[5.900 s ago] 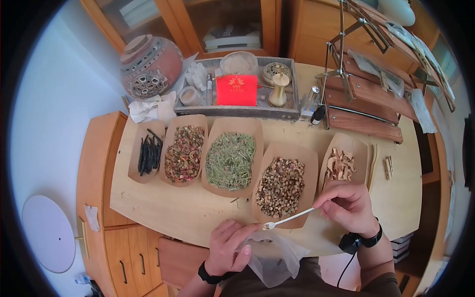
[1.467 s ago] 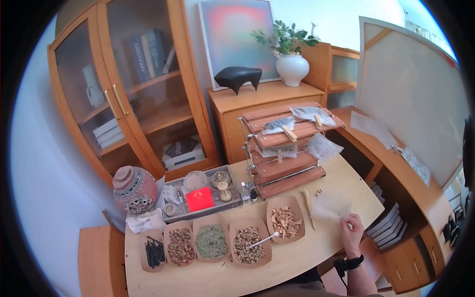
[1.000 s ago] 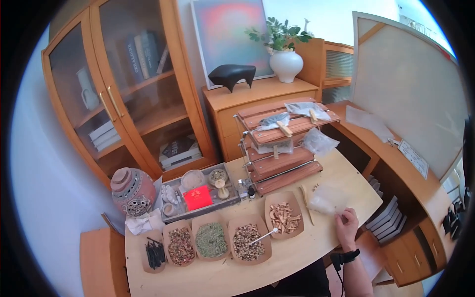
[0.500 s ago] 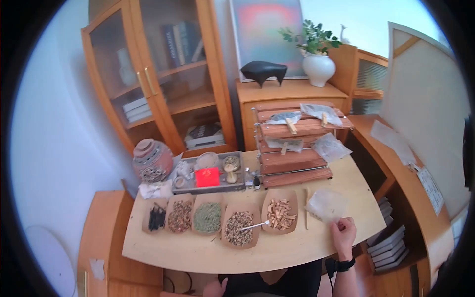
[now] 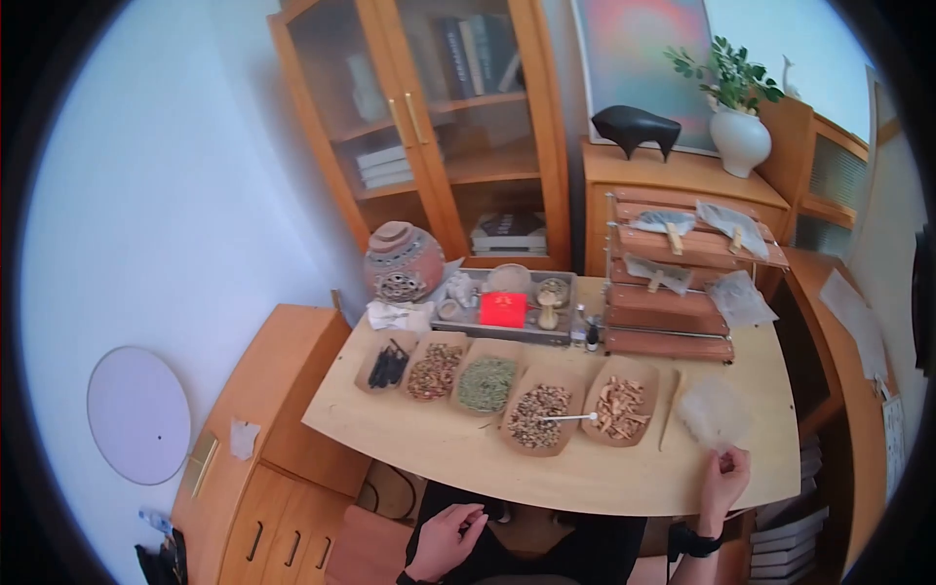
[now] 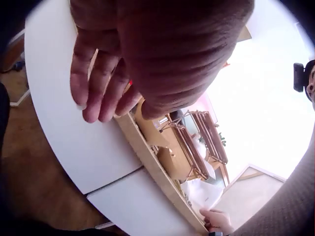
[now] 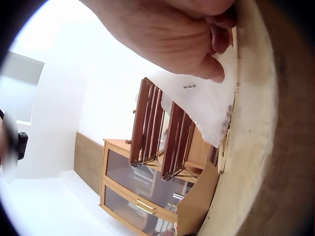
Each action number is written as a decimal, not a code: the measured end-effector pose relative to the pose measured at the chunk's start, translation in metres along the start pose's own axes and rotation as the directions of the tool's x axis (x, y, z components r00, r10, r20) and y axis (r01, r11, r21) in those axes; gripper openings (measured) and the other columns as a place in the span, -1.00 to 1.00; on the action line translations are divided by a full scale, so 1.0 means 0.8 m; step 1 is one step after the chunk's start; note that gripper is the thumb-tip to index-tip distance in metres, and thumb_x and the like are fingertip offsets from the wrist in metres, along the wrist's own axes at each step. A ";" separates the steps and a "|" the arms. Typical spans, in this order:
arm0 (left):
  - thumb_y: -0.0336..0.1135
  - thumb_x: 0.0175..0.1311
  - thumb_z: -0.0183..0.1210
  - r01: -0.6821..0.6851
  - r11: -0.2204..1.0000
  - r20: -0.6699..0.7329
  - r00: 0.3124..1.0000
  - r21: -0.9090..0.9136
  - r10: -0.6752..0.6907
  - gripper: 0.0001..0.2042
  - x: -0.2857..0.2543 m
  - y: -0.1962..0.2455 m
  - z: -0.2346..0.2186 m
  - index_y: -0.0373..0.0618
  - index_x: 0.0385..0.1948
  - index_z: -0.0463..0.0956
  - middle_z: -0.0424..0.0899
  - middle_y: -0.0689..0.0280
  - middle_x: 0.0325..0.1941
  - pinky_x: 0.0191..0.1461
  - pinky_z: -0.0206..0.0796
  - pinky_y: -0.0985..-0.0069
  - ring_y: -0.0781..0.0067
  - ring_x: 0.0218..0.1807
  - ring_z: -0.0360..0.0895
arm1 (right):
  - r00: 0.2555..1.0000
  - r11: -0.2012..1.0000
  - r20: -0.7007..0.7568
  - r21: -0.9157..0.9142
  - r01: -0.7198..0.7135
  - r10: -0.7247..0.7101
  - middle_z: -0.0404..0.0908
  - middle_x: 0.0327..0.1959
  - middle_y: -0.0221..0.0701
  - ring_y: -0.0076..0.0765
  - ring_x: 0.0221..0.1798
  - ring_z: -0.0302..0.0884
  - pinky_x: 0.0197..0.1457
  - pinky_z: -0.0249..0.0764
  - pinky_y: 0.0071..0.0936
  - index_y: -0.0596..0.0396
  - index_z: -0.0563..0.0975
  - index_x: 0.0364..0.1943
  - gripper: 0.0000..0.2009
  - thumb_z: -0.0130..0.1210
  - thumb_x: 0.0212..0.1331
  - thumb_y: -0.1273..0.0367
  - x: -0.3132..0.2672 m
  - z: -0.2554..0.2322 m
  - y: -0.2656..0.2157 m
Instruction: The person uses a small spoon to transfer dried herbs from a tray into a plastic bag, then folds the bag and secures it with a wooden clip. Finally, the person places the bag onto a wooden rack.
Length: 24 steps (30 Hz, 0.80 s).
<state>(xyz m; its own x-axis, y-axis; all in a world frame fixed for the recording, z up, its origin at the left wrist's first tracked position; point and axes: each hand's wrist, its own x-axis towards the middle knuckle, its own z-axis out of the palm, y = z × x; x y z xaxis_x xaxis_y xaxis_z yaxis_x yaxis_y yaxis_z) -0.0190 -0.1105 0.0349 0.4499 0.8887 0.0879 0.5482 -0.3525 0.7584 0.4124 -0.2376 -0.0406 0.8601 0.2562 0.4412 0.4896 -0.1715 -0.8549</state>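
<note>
At the table's right end my right hand pinches the near edge of a translucent plastic bag, which lies on the tabletop. Its curled fingers and thumb show at the bag in the right wrist view, with small printing on the plastic. My left hand hangs over my lap in front of the table, loosely bent and holding nothing. A white spoon lies across the paper tray of brown mixed pieces. Right of it stands the paper tray of pale wood-like chips.
Farther left are paper trays of green herb, reddish dried mix and dark pods. Behind them stand a grey tray, a clay pot and a wooden tiered rack with clipped bags. A thin stick lies beside the bag.
Earlier my right hand held the spoon and my left hand the bag. The spoon now rests on the tray; my right hand holds the bag at the right. The head view has swung left.
</note>
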 end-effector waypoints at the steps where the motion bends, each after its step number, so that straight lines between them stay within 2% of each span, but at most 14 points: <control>1: -0.41 0.39 0.32 -0.031 0.999 -0.076 0.997 -0.014 0.030 -0.81 0.004 -0.004 -0.005 -0.24 -0.04 0.68 0.77 0.15 -0.19 -0.16 0.61 0.47 0.32 -0.24 0.76 | 1.000 0.999 -0.006 -0.021 -0.024 0.024 0.40 -0.32 -0.45 -0.51 -0.40 0.30 -0.30 0.31 -0.53 0.21 0.60 -0.26 -0.82 0.32 0.07 0.66 0.001 0.001 0.000; 2: -0.41 0.39 0.32 -0.067 0.997 -0.150 0.987 -0.026 0.062 -0.83 0.009 -0.010 -0.010 -0.24 -0.06 0.69 0.77 0.16 -0.22 -0.18 0.60 0.48 0.33 -0.28 0.75 | 0.999 0.998 -0.016 -0.044 -0.049 0.048 0.39 -0.32 -0.44 -0.51 -0.40 0.31 -0.29 0.31 -0.53 0.21 0.61 -0.24 -0.82 0.31 0.09 0.65 0.001 0.002 -0.004; 3: -0.41 0.39 0.32 -0.072 0.997 -0.162 0.984 -0.022 0.067 -0.83 0.015 -0.017 -0.016 -0.24 -0.06 0.69 0.77 0.16 -0.22 -0.18 0.60 0.48 0.33 -0.28 0.75 | 0.998 0.995 0.011 -0.074 -0.062 0.063 0.40 -0.30 -0.44 -0.50 -0.38 0.33 -0.27 0.34 -0.53 0.23 0.62 -0.16 -0.79 0.30 0.11 0.64 0.002 0.001 -0.011; 5: -0.41 0.35 0.35 -0.144 0.989 -0.306 0.941 0.025 0.145 -0.85 0.033 -0.031 -0.031 -0.20 -0.12 0.69 0.73 0.18 -0.32 -0.31 0.55 0.52 0.35 -0.37 0.71 | 0.999 0.998 -0.001 -0.037 -0.047 0.047 0.41 -0.29 -0.44 -0.50 -0.38 0.34 -0.26 0.35 -0.53 0.23 0.61 -0.12 -0.76 0.30 0.12 0.64 0.001 0.004 -0.009; 8: -0.39 0.38 0.32 -0.139 0.990 -0.348 0.927 0.021 0.138 -0.87 0.067 -0.046 -0.051 -0.21 -0.15 0.69 0.72 0.18 -0.33 -0.32 0.53 0.50 0.35 -0.39 0.69 | 0.999 0.999 -0.011 -0.038 -0.036 0.036 0.45 -0.22 -0.42 -0.50 -0.35 0.37 -0.21 0.39 -0.54 0.24 0.60 -0.02 -0.70 0.28 0.12 0.65 -0.003 0.002 -0.001; 10: -0.39 0.39 0.32 -0.103 0.995 -0.326 0.941 -0.004 0.096 -0.89 0.094 -0.060 -0.056 -0.22 -0.18 0.69 0.72 0.17 -0.34 -0.34 0.49 0.51 0.38 -0.42 0.66 | 0.998 0.997 -0.034 -0.070 0.045 -0.047 0.47 -0.21 -0.41 -0.48 -0.32 0.40 -0.17 0.44 -0.53 0.22 0.60 0.01 -0.67 0.28 0.12 0.65 -0.008 0.001 0.002; 13: -0.40 0.41 0.30 -0.233 0.971 -0.402 0.896 -0.061 0.189 -0.90 0.143 -0.099 -0.045 -0.23 -0.22 0.68 0.69 0.21 -0.41 -0.40 0.42 0.47 0.41 -0.51 0.60 | 0.998 0.995 -0.037 -0.087 0.038 -0.041 0.49 -0.19 -0.38 -0.46 -0.28 0.45 -0.13 0.49 -0.51 0.20 0.61 0.03 -0.64 0.28 0.11 0.65 -0.010 -0.001 -0.011; 14: -0.40 0.41 0.30 -0.240 0.968 -0.382 0.903 -0.076 0.194 -0.90 0.153 -0.112 -0.038 -0.23 -0.22 0.68 0.69 0.21 -0.41 -0.40 0.42 0.47 0.41 -0.51 0.60 | 0.998 0.994 -0.053 -0.108 0.031 -0.037 0.49 -0.19 -0.38 -0.46 -0.28 0.45 -0.13 0.49 -0.51 0.20 0.61 0.03 -0.64 0.28 0.11 0.65 -0.010 -0.001 -0.009; 16: -0.40 0.40 0.31 -0.146 0.965 -0.360 0.931 -0.218 0.060 -0.91 0.168 -0.132 -0.021 -0.22 -0.26 0.68 0.66 0.23 -0.49 -0.40 0.42 0.42 0.36 -0.54 0.57 | 0.999 0.993 -0.042 -0.114 0.015 -0.020 0.50 -0.18 -0.37 -0.45 -0.26 0.48 -0.12 0.51 -0.50 0.19 0.62 0.04 -0.63 0.29 0.10 0.65 -0.008 -0.001 0.004; 17: -0.40 0.40 0.31 -0.152 0.960 -0.332 0.941 -0.234 0.068 -0.91 0.169 -0.131 -0.018 -0.22 -0.26 0.68 0.66 0.23 -0.49 -0.40 0.42 0.42 0.36 -0.54 0.57 | 0.999 0.997 -0.040 -0.081 0.013 -0.016 0.51 -0.18 -0.38 -0.45 -0.25 0.50 -0.11 0.52 -0.50 0.18 0.63 0.04 -0.63 0.29 0.09 0.65 -0.008 -0.002 0.007; 19: -0.39 0.38 0.31 -0.213 0.974 -0.378 0.910 -0.072 0.170 -0.91 0.164 -0.124 -0.014 -0.21 -0.30 0.67 0.62 0.23 -0.54 -0.42 0.41 0.39 0.32 -0.56 0.56 | 0.996 0.992 -0.082 -0.124 0.027 -0.037 0.52 -0.21 -0.40 -0.48 -0.26 0.48 -0.12 0.50 -0.52 0.17 0.63 0.03 -0.67 0.28 0.15 0.63 -0.011 0.000 -0.016; 21: -0.39 0.36 0.32 -0.211 0.975 -0.350 0.920 -0.068 0.174 -0.91 0.162 -0.131 -0.012 -0.20 -0.31 0.67 0.62 0.21 -0.54 -0.43 0.41 0.37 0.29 -0.55 0.57 | 0.993 0.992 -0.113 -0.121 0.024 -0.038 0.52 -0.23 -0.42 -0.49 -0.26 0.47 -0.13 0.50 -0.52 0.16 0.63 0.03 -0.70 0.27 0.20 0.62 -0.018 -0.006 -0.019; 23: -0.38 0.34 0.33 -0.196 0.980 -0.360 0.918 -0.043 0.168 -0.91 0.158 -0.130 -0.018 -0.19 -0.32 0.66 0.62 0.20 -0.54 -0.43 0.40 0.35 0.26 -0.55 0.57 | 0.974 0.996 -0.224 -0.088 -0.031 0.010 0.49 -0.30 -0.47 -0.52 -0.28 0.43 -0.15 0.45 -0.54 0.15 0.63 0.01 -0.77 0.23 0.29 0.58 -0.024 -0.004 -0.013; 24: -0.38 0.32 0.33 -0.224 0.975 -0.360 0.910 -0.009 0.206 -0.91 0.157 -0.120 -0.021 -0.18 -0.33 0.67 0.61 0.20 -0.55 -0.43 0.40 0.33 0.24 -0.54 0.57 | 0.978 0.997 -0.207 -0.078 -0.018 0.002 0.49 -0.30 -0.47 -0.52 -0.28 0.43 -0.15 0.45 -0.54 0.15 0.63 0.01 -0.77 0.23 0.29 0.58 -0.028 -0.003 -0.005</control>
<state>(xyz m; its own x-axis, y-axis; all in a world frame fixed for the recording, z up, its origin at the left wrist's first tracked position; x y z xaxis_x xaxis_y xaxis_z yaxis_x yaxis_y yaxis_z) -0.0273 0.0399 -0.0163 0.2682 0.8415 0.4690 0.4272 -0.5402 0.7250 0.3912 -0.2450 -0.0464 0.8720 0.0531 0.4867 0.4834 -0.2502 -0.8389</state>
